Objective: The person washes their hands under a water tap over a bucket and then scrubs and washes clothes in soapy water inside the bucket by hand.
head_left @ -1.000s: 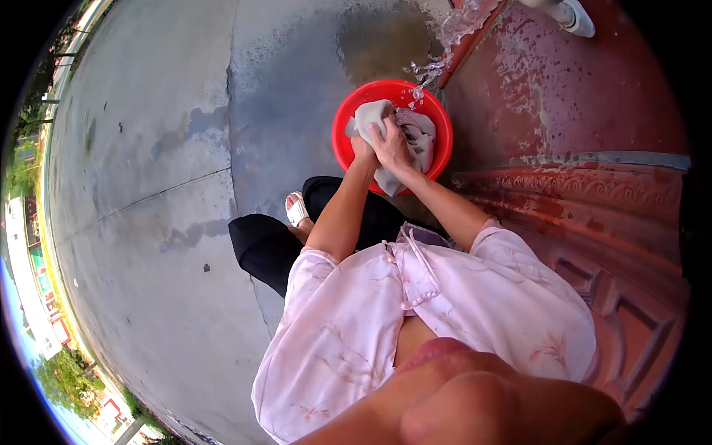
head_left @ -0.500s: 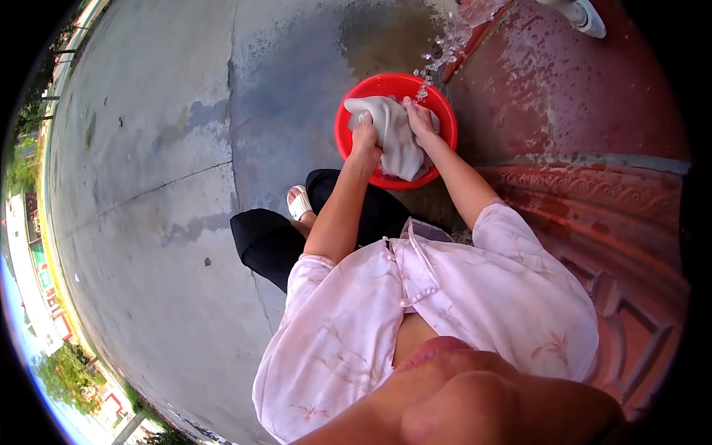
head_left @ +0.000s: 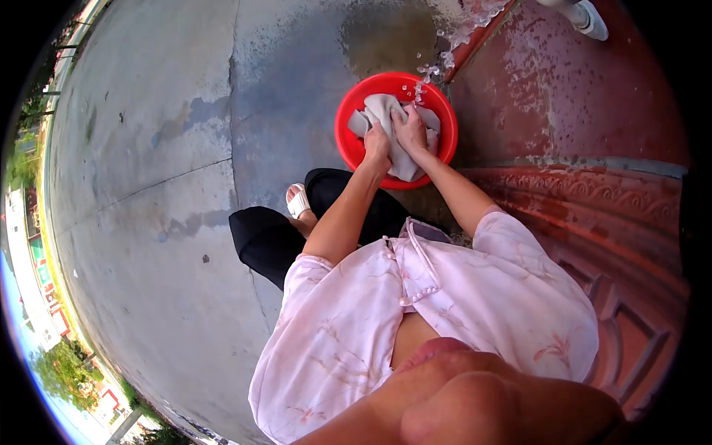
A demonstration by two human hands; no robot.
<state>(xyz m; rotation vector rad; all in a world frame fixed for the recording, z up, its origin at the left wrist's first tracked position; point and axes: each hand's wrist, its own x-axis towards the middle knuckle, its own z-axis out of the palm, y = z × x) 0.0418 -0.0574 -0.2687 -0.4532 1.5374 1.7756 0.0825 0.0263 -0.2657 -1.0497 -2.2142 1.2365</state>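
A round red basin (head_left: 343, 137) stands on the wet ground at upper centre. Bunched light grey cloth (head_left: 404, 162) lies inside it. My left hand (head_left: 377, 143) is closed on the left side of the cloth, its fingers partly hidden in the folds. Beside it, my right hand (head_left: 411, 132) grips the cloth a little further right, with the fingertips on top. The two hands are close together but apart. A stream of water (head_left: 420, 90) falls in clear drops at the basin's far right rim, near my right hand.
Grey concrete ground (head_left: 156, 148) with damp patches spreads left. A wet red surface (head_left: 549, 96) and a carved red ledge (head_left: 593, 193) lie right of the basin. At the top right shows another person's foot in a white shoe (head_left: 592, 21). My white sandal (head_left: 298, 202) is below the basin.
Over the last second my hands came apart, spreading the cloth, and then drew closer together again, bunching it. The basin sits slightly further right and higher in view. Water keeps falling.
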